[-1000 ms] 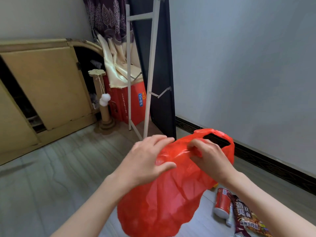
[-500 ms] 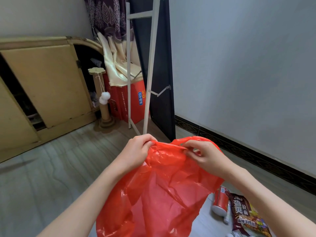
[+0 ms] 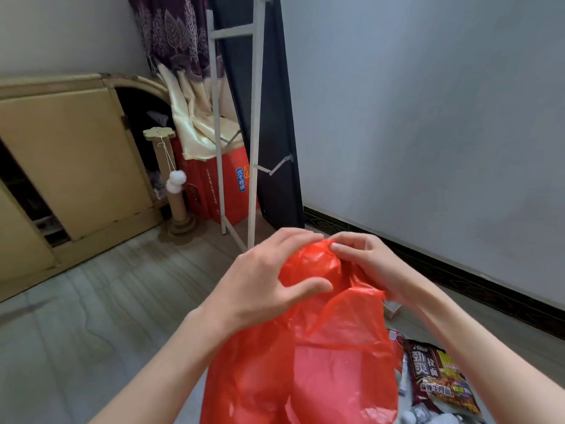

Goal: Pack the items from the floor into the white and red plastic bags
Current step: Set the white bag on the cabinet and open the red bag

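A thin red plastic bag (image 3: pixel 321 362) hangs in front of me, held up at its bunched top by both hands. My left hand (image 3: pixel 266 283) grips the top from the left, thumb pressed across the plastic. My right hand (image 3: pixel 370 264) pinches the top from the right, and the fingertips of both hands nearly meet. On the floor at lower right lie a dark noodle packet (image 3: pixel 440 377), the edge of a red can (image 3: pixel 396 339) and some small white items (image 3: pixel 428 416), partly hidden by the bag. No white bag is in view.
A white folding frame (image 3: pixel 253 123) and a dark panel (image 3: pixel 275 148) lean on the grey wall ahead. A red carton (image 3: pixel 226 191), a cat scratching post (image 3: pixel 177 197) and a yellow cabinet (image 3: pixel 67 160) stand at the left. Grey wood floor (image 3: pixel 91 316) spreads to the left.
Both hands have drawn together at the bag's top, bunching the plastic. The bag's mouth, stretched wider half a second ago, is now gathered between them.
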`<state>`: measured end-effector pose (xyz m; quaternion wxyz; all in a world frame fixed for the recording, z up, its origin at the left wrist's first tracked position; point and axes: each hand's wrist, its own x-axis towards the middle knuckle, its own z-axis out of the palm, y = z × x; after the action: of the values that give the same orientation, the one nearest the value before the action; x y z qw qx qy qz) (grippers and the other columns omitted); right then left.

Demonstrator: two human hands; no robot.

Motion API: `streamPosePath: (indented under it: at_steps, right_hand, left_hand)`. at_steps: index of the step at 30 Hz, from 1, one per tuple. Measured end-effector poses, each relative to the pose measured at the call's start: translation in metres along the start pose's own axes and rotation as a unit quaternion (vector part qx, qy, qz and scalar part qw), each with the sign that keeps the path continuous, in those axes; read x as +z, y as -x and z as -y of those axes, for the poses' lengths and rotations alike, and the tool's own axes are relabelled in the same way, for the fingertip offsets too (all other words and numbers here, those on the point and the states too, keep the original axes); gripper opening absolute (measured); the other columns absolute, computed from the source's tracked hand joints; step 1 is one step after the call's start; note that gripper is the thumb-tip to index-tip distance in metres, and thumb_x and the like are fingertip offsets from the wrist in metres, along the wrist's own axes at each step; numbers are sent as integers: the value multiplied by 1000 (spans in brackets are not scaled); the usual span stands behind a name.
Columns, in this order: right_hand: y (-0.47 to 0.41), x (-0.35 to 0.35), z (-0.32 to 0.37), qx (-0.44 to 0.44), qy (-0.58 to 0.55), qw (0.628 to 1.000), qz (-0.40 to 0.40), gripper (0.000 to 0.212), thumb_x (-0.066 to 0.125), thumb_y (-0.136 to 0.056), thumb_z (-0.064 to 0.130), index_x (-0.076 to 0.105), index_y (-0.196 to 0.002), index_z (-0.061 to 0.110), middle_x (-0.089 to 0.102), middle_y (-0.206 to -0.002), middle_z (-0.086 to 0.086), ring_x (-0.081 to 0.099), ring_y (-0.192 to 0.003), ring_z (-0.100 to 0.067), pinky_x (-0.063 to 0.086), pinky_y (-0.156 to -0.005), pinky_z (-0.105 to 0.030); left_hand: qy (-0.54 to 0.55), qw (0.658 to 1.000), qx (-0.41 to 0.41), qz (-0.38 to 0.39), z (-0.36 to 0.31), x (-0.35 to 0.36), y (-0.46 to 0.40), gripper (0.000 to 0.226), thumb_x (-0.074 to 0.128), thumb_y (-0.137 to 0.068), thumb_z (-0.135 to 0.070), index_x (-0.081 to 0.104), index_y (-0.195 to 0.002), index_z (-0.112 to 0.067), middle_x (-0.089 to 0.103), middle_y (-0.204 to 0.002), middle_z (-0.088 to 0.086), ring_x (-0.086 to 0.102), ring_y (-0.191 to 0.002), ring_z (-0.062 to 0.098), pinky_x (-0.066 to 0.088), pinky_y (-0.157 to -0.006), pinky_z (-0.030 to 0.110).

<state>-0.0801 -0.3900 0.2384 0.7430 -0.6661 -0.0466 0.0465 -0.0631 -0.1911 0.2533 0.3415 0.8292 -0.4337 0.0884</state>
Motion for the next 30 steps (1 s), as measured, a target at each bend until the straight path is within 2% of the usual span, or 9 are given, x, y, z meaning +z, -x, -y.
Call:
streamPosePath:
  at_steps: [6,8,11,14,17,22,25,27,30]
  right_hand:
    - [-5,8,-10,-126,286,946,-91,20,55,-89,5,66,-89,21,67,-90,4,60,-82,2,44,-79,-13]
    - [-4,16,-12,-194,349,906,-142,15,59,-83,20,68,-95,15,62,-99,2,57,-94,-2,39,-86,-8]
    - [-2,20,-17,-199,461,851,-154,56,57,-72,57,61,-113,19,50,-117,6,45,-112,-10,33,-98,-19]
    - [-2,20,-26,-84,446,879,-145,80,71,-70,52,39,-136,21,42,-135,1,37,-126,-14,30,-106,-29]
    - [-3,20,-32,-65,359,920,-144,68,71,-78,30,36,-137,22,54,-125,1,50,-115,-11,37,-96,-22]
    - [-17,11,-31,-107,278,926,-233,17,56,-89,9,59,-102,19,67,-98,-2,62,-92,-15,46,-85,-26]
    - [-15,-23,-24,-82,183,936,-291,20,56,-89,6,63,-85,25,67,-83,-4,61,-78,-18,49,-65,-19]
    - [-4,-34,-23,-55,155,962,-218,23,58,-88,8,67,-88,29,69,-82,-1,62,-70,-13,49,-57,-16]
    - [1,-30,-24,-45,249,961,-113,21,65,-84,17,68,-97,33,70,-92,10,63,-75,7,48,-68,-9]
  left_hand:
    - [-51,990,-97,-83,28,11,-3,18,58,-83,-24,69,-96,-22,66,-93,-5,61,-90,13,48,-84,35]
    - [-79,976,-168,-116,39,9,-2,13,61,-84,-21,71,-93,-22,69,-93,-2,63,-93,19,49,-85,37]
    - [-68,957,-239,-150,51,2,2,12,63,-84,-22,72,-91,-19,72,-93,-1,64,-94,20,48,-87,34]
    - [-46,950,-252,-180,49,-5,4,13,62,-85,-21,72,-90,-16,72,-89,-2,63,-90,15,41,-79,19]
    - [-30,950,-245,-192,43,-8,6,12,62,-85,-21,73,-89,-17,71,-86,-3,61,-87,12,37,-75,15]
    - [-28,955,-243,-169,50,-12,9,12,59,-86,-14,70,-86,-19,68,-82,-7,61,-83,12,42,-76,22]
    - [-41,932,-302,-194,79,-30,22,13,55,-87,-7,67,-86,-14,64,-79,-1,61,-85,21,37,-72,23]
    - [-35,928,-334,-162,96,-36,35,13,54,-88,-8,64,-84,-15,65,-78,3,63,-86,26,39,-74,26]
    - [-22,928,-353,-115,107,-31,42,16,51,-90,-9,59,-81,-19,65,-77,5,63,-80,30,44,-76,32]
